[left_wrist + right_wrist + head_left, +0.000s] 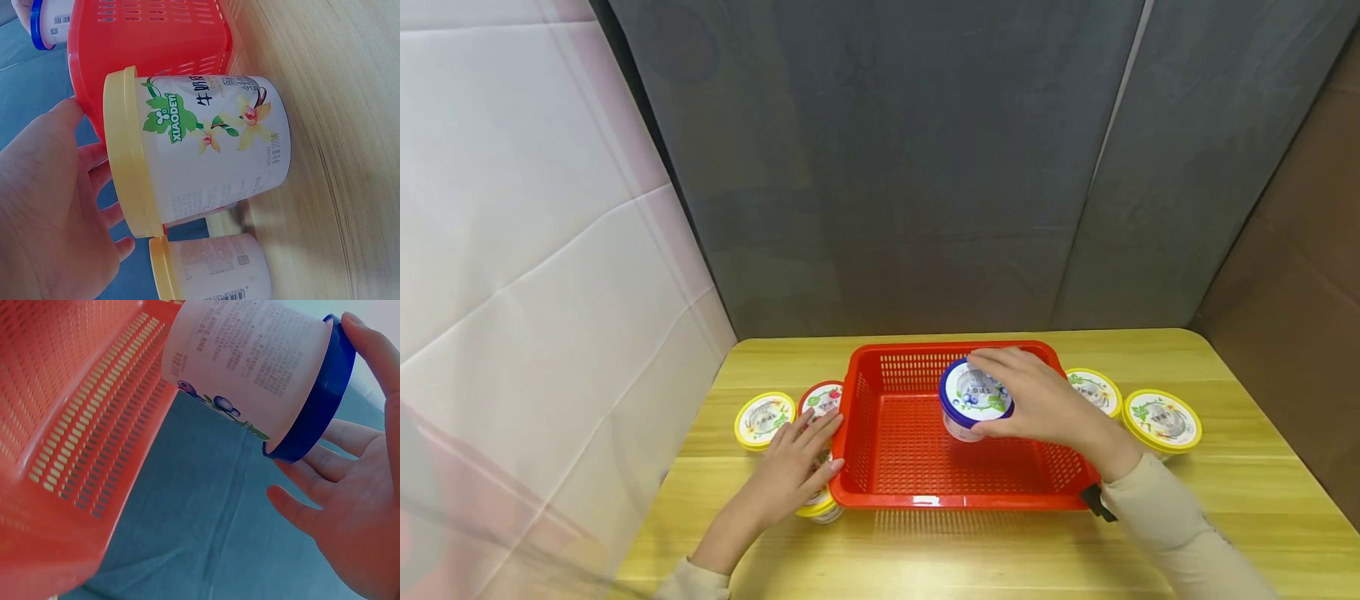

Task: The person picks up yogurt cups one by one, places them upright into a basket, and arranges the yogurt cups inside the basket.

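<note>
Blue-lidded tub, partly hidden (right hand grips it).

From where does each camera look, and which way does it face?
Head: worn on the head, facing forward and down at the red basket on the table; left hand, right hand and both sleeves show.
Left wrist: worn there, facing a yellow-lidded tub; the left hand shows, plus part of the right hand in one corner.
Right wrist: worn there, facing the blue-lidded tub; only the right hand shows.
Head and right wrist share that tub, held by the right hand.
</note>
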Tool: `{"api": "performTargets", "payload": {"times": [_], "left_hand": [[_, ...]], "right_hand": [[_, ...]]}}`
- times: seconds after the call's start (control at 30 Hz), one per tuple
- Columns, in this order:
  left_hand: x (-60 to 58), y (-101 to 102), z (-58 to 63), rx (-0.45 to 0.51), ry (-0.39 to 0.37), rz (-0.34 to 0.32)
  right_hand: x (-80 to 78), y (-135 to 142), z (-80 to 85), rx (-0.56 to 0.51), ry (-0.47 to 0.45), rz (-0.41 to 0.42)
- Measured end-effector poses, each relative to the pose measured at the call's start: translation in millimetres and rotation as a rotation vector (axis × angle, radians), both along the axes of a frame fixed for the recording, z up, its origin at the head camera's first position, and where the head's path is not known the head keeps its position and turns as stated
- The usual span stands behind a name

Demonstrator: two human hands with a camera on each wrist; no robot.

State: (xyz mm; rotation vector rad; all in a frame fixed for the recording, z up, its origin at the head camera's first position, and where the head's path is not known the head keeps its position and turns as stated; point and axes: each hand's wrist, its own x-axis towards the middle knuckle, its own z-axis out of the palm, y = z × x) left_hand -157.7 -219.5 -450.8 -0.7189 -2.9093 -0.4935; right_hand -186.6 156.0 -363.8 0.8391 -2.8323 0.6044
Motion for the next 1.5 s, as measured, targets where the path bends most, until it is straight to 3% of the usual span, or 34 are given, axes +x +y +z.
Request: {"api": "performTargets", "payload": {"times": [0.23,0.5,0.7,0.87,1.07,1.5], "left_hand": [[0.7,-1,-0.8,0.0,-0.019,0.01],[0.1,-2,-2.0,-0.006,0.03,0.01],[-1.0,-1,-2.3,-0.003,0.024,0.004],[-1.1,-1,-1.5,0.01,-0.003,0.001],[-1.2,-1,-2.5,0.007,0.027,0.001],[-1.0,0,-1.6,0.008,-0.036,0.015]], "right_hand": [[-1.0,-17,-6.5,-0.007,0.004,0.03],[-1.6,-25,-9.8,0.001,0.042,0.047],[-1.8,-28,-12.4,-0.001,0.037,0.042],[-1.3,-32,-12.5,-0.003,0.022,0.045],[-0.4,-42,-8.2,-0.01,0.014,0.059],[1.5,-67,-8.6,0.025,-0.01,0.095]]}}
